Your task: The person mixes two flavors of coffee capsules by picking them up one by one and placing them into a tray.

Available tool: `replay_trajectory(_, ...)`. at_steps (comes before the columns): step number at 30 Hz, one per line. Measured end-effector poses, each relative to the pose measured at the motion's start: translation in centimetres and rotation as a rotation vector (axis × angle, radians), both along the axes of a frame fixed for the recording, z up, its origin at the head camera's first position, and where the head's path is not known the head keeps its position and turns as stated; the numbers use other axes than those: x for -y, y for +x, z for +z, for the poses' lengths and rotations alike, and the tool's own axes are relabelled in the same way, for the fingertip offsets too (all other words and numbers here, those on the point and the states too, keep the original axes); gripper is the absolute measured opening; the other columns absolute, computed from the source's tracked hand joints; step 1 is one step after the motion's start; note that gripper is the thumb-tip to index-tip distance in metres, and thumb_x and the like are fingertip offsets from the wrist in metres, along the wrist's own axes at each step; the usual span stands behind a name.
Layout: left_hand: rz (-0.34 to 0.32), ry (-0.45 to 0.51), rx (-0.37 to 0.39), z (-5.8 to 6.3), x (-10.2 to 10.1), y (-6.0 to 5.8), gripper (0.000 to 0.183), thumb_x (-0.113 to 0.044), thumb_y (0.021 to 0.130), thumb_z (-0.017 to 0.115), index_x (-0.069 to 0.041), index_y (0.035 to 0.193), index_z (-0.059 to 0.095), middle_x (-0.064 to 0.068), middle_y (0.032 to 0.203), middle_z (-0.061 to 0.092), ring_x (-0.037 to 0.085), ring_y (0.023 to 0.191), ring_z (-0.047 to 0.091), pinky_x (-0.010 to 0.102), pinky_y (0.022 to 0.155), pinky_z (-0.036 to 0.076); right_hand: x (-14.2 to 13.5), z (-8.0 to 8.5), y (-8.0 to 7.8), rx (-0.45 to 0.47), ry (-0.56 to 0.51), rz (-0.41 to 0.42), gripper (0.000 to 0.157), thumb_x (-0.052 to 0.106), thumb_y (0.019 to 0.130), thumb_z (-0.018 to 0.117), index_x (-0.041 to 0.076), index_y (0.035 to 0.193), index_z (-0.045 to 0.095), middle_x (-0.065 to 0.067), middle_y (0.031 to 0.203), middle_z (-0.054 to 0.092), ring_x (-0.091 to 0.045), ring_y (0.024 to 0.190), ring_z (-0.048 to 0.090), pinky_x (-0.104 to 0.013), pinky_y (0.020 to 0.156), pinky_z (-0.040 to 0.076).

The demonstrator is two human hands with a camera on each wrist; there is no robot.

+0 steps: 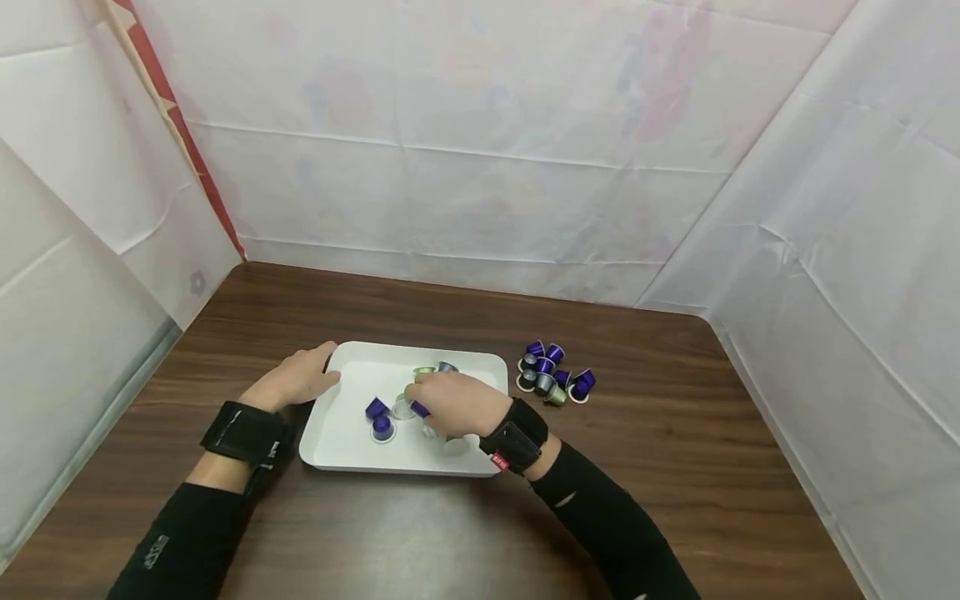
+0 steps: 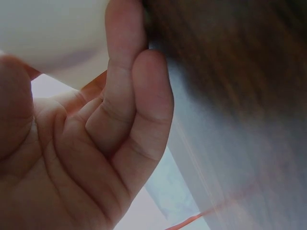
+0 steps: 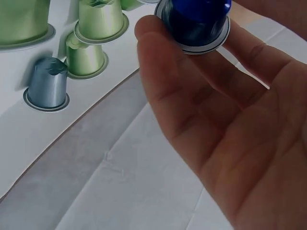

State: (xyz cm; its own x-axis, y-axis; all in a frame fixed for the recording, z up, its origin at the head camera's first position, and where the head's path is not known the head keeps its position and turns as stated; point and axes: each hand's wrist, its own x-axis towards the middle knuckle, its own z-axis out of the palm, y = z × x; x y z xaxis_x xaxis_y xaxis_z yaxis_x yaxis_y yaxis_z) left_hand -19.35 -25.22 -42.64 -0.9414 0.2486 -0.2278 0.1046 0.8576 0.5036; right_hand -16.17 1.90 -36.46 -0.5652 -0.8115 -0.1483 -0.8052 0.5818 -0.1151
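A white tray (image 1: 337, 446) lies on the table, and my left hand (image 1: 295, 379) grips its far left corner between thumb and fingers. Over the tray, my right hand (image 1: 459, 403) pinches a purple coffee capsule (image 3: 197, 21) by its rim. Two more purple capsules, one tipped (image 1: 377, 407) and one upright (image 1: 382, 427), sit in the tray left of that hand. Light green capsules (image 3: 100, 21) and a grey-blue capsule (image 3: 48, 84) stand in the tray in the right wrist view. My right hand partly hides the capsules beneath it in the head view.
To the right of the tray, a loose pile of purple, grey and green capsules (image 1: 545, 367) lies on the brown wooden table (image 1: 697, 467). White sheeting (image 1: 450, 200) walls off the back and both sides.
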Motion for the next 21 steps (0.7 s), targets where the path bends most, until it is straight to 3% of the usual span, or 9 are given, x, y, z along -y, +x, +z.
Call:
replay_trajectory(6,-0.001,0.006,0.012,0.0,0.1,0.1,0.043,-0.018,0.096,0.048,0.005,0.130,0.037,0.027,0.115,0.056,0.030,0.088,0.056,0.048,0.075,0.046,-0.5,0.4,-0.1,0.011,-0.030,-0.007,0.031,0.015,0.086,0.069,0.010,0.117,0.064,-0.002,0.112,0.062,-0.012,0.100,0.058,-0.023,0.087,0.045)
replay_trajectory(12,0.004,0.006,-0.002,0.2,0.5,0.2,0.043,-0.017,0.096,0.048,0.006,0.130,0.037,0.028,0.114,0.056,0.030,0.087,0.056,0.049,0.075,0.046,-3.0,1.0,-0.4,0.042,-0.092,-0.071,0.030,0.016,0.089,0.066,0.009,0.118,0.063,-0.005,0.110,0.061,-0.012,0.094,0.057,-0.024,0.081,0.046)
replay_trajectory(21,-0.006,0.016,-0.002,-0.1,0.8,0.4,0.045,-0.017,0.096,0.048,0.007,0.132,0.036,0.029,0.117,0.055,0.031,0.091,0.057,0.049,0.077,0.046,-9.9,-0.3,-1.4,0.076,-0.213,-0.294,0.028,0.015,0.090,0.065,0.005,0.115,0.063,-0.007,0.107,0.063,-0.016,0.092,0.059,-0.030,0.077,0.048)
